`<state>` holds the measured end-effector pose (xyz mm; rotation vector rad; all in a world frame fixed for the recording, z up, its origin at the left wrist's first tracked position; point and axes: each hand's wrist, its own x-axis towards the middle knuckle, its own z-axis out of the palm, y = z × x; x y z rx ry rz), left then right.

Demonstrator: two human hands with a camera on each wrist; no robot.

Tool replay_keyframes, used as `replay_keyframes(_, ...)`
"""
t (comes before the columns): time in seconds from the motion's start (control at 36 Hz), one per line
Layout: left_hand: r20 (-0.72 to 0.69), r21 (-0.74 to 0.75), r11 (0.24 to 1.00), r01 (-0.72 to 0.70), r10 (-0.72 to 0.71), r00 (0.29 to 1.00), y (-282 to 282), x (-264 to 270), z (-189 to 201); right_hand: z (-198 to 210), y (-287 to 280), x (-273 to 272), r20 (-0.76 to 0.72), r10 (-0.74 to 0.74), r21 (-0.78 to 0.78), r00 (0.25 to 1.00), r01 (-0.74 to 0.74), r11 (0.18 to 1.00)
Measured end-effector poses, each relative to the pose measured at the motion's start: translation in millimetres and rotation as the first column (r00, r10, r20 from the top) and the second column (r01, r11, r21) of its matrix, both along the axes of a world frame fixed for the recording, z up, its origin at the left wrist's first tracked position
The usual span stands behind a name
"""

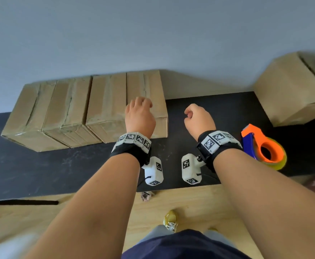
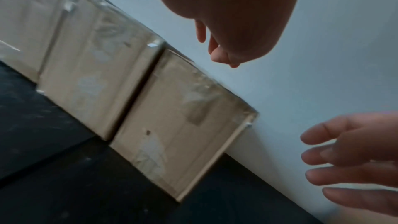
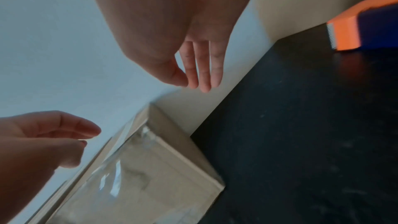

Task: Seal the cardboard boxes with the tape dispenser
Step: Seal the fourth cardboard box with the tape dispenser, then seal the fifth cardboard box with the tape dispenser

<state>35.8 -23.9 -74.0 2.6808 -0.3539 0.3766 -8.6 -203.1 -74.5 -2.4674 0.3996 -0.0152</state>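
On the black mat (image 1: 218,109), the orange and blue tape dispenser (image 1: 265,146) lies to the right, apart from both hands. Four taped boxes (image 1: 81,109) stand in a row on the left against the wall (image 1: 153,30). Above the nearest box, the left hand (image 1: 139,116) hangs loosely curled and empty. Beside it, the right hand (image 1: 199,118) is relaxed, holding nothing. Another box (image 1: 291,90) sits far right.
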Motion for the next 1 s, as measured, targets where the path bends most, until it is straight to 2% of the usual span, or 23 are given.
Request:
replay_keyframes(0.19, -0.048, -0.033, 0.971, 0.238, -0.240, 0.970, -84, -4, -4, -14, -80, -47, -0.112, -0.295, -0.037, 0.949, 0.293, 0.956)
replay_keyframes(0.31, -0.108, 0.033, 0.935, 0.352, -0.347, 0.932, -130, -18, -11, -28, -125, -79, -0.159, -0.406, -0.037, 0.900, 0.405, 0.913)
replay_keyframes(0.39, -0.147, 0.067, 0.907, 0.416, -0.404, 0.903, -161, -27, -18, -41, -152, -96, -0.221, -0.457, -0.131, 0.862, 0.438, 0.890)
replay_keyframes(0.5, -0.204, 0.078, 0.894, 0.441, -0.419, 0.885, -198, -40, -25, -54, -179, -107, -0.317, -0.464, -0.213, 0.827, 0.414, 0.885)
replay_keyframes(0.58, -0.261, 0.062, 0.904, 0.423, -0.395, 0.881, -222, -50, -31, -63, -194, -110, -0.371, -0.421, -0.197, 0.828, 0.373, 0.907)
replay_keyframes(0.72, -0.344, 0.037, 0.935, 0.352, -0.318, 0.883, -248, -67, -38, -78, -204, -111, -0.537, -0.311, -0.166, 0.784, 0.264, 0.950)
replay_keyframes(0.83, -0.359, 0.049, 0.947, 0.317, -0.279, 0.891, -262, -74, -38, -86, -209, -116, -0.549, -0.234, -0.106, 0.802, 0.211, 0.972)
replay_keyframes(1.0, -0.380, 0.049, 0.970, 0.240, -0.204, 0.902, -287, -84, -30, -77, -228, -123, -0.544, -0.119, -0.061, 0.831, 0.103, 0.993)
